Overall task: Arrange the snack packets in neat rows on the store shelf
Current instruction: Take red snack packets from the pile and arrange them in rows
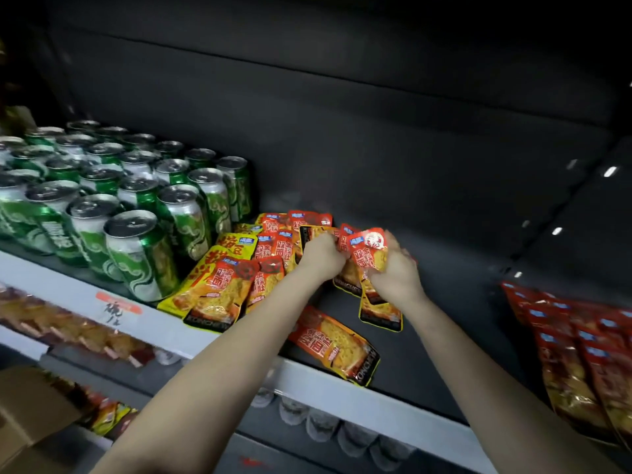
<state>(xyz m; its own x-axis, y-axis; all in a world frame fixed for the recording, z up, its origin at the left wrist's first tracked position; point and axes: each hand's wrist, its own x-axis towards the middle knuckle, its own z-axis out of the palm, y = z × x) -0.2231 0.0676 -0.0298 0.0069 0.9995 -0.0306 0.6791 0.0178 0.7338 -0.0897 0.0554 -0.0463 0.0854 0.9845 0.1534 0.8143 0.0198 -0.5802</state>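
Several red and yellow snack packets (239,278) lie in a loose pile on the dark shelf (444,302), just right of the cans. My left hand (319,256) grips the edge of a packet in the middle of the pile. My right hand (393,268) holds a red packet (367,249) lifted and crumpled above the others. One packet (337,343) lies flat alone near the shelf's front edge, between my forearms. Another packet (379,309) lies flat under my right wrist.
Green drink cans (136,213) stand in rows on the left of the same shelf. A second stack of red packets (581,354) leans at the right. The shelf's white front rail (171,323) carries a price tag. Lower shelves hold more goods and a cardboard box (30,405).
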